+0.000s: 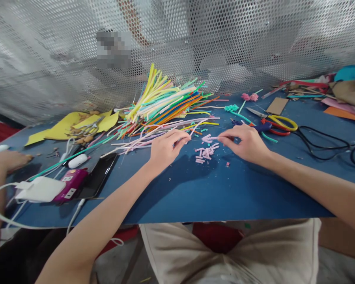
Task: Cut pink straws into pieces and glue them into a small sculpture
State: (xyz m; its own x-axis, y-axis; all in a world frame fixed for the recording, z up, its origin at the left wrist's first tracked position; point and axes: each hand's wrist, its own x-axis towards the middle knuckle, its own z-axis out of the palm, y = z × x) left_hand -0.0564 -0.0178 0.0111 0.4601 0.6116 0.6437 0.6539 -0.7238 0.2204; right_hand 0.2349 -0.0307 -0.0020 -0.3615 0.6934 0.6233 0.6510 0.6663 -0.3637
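My left hand point(169, 146) is closed in a pinch, and a pale pink stem point(197, 127) sticks up from its fingertips. Opposite it, my right hand point(243, 141) pinches the end of something thin and pale, too small to make out. Between and just below the hands lies a small pile of short pink pieces point(206, 153) on the blue table point(177, 197). A few tiny green bits lie behind them. Longer pink and lilac stems point(133, 145) rest left of and behind my left hand.
Behind stands a big bundle of coloured stems point(165, 102) against a perforated metal screen point(225, 43). Scissors point(279, 123) and black cable lie right. At left are a phone point(98, 176), a white charger point(41, 189), yellow sheets point(66, 126) and another person's hand point(16, 161).
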